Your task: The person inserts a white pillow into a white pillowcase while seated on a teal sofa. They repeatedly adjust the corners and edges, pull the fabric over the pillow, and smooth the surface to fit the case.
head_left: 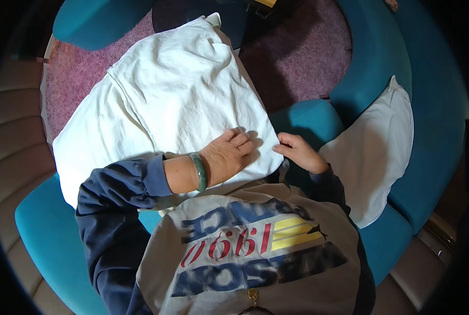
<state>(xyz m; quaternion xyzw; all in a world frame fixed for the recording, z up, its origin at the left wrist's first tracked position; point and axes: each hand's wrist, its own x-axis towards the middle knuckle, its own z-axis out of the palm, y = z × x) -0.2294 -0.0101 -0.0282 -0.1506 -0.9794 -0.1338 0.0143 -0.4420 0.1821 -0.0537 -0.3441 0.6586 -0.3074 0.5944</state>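
Observation:
A big white pillow (187, 89) in a wrinkled cloth case lies across my lap and stretches away toward the carpet. A seam or fold line runs down its left part. My left hand (227, 156), with a dark green bangle on the wrist, bears on the pillow near its near right side, its fingers curled into the cloth. At the pillow's right edge, close to the near corner, my right hand (301, 152) pinches the fabric between thumb and fingers. The thumb of my left hand is hidden.
A second white pillow (373, 152) leans on the teal curved sofa (376, 58) to my right. Another teal seat (98, 23) stands at the far left. Purple carpet (302, 52) covers the floor ahead, with a dark table (197, 13) on it. Brown padded panels (16, 121) line the left.

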